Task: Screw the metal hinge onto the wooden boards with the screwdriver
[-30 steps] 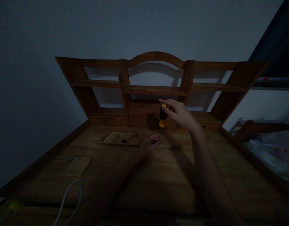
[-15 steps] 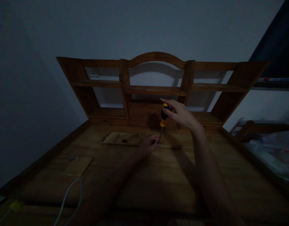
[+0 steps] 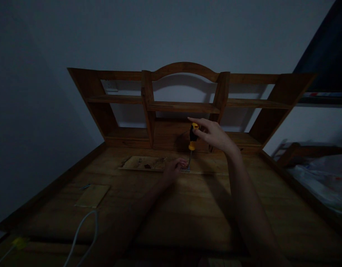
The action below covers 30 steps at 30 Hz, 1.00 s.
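My right hand (image 3: 212,135) grips a yellow and black screwdriver (image 3: 192,137) by its handle, with one finger stretched out past the top. The shaft points down, slightly tilted, and its tip meets a small metal plate (image 3: 185,170) on the near edge of a wooden strip (image 3: 140,163). Beside the tip, on its left, my left hand (image 3: 173,168) rests low with its fingers bent together at the plate's left end. Whatever lies between those fingers is too dark and small to make out.
A wooden shelf unit (image 3: 184,107) stands along the back of the wooden desktop (image 3: 204,211). At left lie a small wooden piece (image 3: 93,196) and a thin metal object (image 3: 85,187). A white cable (image 3: 76,237) loops up at the front left, near a yellow object (image 3: 19,243).
My left hand has shifted slightly left, away from the screwdriver tip, so more of the metal plate shows. The screwdriver handle has turned a little in my right hand.
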Each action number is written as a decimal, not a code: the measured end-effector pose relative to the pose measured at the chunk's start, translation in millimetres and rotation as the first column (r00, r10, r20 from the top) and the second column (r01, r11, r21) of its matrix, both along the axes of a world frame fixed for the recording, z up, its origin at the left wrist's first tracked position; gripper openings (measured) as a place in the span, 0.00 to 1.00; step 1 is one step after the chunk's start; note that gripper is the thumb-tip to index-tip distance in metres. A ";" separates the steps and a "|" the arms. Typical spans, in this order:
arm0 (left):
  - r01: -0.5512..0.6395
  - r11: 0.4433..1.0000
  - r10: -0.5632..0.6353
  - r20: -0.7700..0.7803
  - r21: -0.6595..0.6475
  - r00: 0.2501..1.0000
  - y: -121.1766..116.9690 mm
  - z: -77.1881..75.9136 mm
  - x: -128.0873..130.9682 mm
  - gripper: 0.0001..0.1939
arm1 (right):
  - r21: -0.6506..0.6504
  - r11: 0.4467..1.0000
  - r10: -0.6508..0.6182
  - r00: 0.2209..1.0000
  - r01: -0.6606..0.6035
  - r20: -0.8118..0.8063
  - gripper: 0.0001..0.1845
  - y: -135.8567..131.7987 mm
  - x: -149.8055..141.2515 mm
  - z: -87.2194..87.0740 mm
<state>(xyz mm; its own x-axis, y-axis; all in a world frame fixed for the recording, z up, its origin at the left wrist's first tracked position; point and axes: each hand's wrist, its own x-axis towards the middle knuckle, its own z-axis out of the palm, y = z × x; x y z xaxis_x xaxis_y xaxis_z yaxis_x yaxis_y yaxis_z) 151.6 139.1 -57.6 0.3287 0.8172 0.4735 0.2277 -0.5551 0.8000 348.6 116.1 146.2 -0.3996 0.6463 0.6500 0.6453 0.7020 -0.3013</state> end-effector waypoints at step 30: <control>-0.096 0.994 0.094 0.055 0.043 0.994 -1.6 0.6 -1.7 0.17 | -0.005 0.999 0.031 1.000 -0.031 0.000 0.25 2.7 -4.6 -4.4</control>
